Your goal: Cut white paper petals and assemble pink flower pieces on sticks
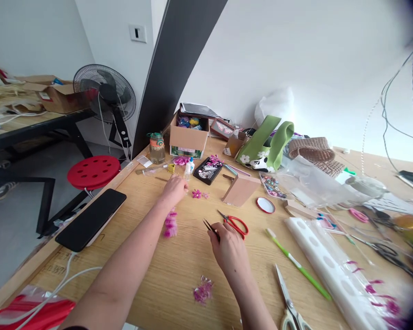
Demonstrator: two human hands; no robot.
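Note:
My left hand (pixel 175 189) is stretched forward over the table, its fingers curled in; what they hold, if anything, is hidden. Just beyond it stand a small white glue bottle with a blue cap (pixel 189 166) and a yellow tape measure-like item (pixel 171 168). A pair of dark tweezers (pixel 208 225) is gripped in my right hand (pixel 227 245), tips pointing away to the left. Beside that hand lie red-handled pliers or snips (pixel 236 223). Pink flower pieces (pixel 196 194), a fluffy pink strip (pixel 170 224) and a pile of pink bits (pixel 203 290) rest around my hands.
A phone (pixel 91 220) lies at the left edge. A wooden block (pixel 241 189), jar lid (pixel 265 205), green stick (pixel 301 266), scissors (pixel 289 302) and white foam roll (pixel 326 270) are to the right. Behind stand a jar (pixel 157 151), black tray (pixel 208 171) and cardboard box (pixel 188 136).

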